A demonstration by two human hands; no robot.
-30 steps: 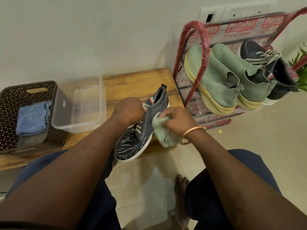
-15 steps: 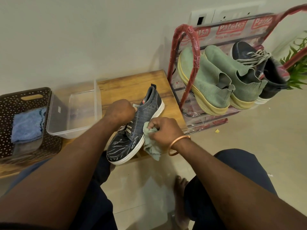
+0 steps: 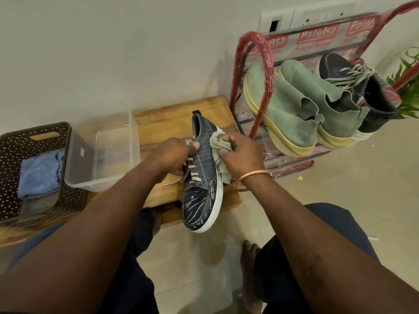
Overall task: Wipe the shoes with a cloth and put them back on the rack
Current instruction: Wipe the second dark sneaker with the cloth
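Observation:
A dark navy sneaker (image 3: 204,191) with a white sole and pale laces lies on the low wooden bench (image 3: 163,118), toe pointing toward me and past the bench's front edge. My left hand (image 3: 173,155) grips its laced side, thumb on the upper. My right hand (image 3: 240,155) holds a bunched pale green cloth (image 3: 218,143) pressed against the shoe's right side near the heel. The red-framed shoe rack (image 3: 263,64) stands to the right, holding two green high-top shoes (image 3: 292,109) and another dark sneaker (image 3: 362,96).
A clear plastic tub (image 3: 102,155) sits on the bench left of the shoe. A dark perforated basket (image 3: 34,137) with a blue cloth (image 3: 38,173) is at far left. A green plant (image 3: 408,87) is beside the rack. My bare foot (image 3: 249,268) rests on the tiled floor.
The shoe has turned so its toe points more toward me. My right hand with the cloth has moved up the shoe's side toward the heel.

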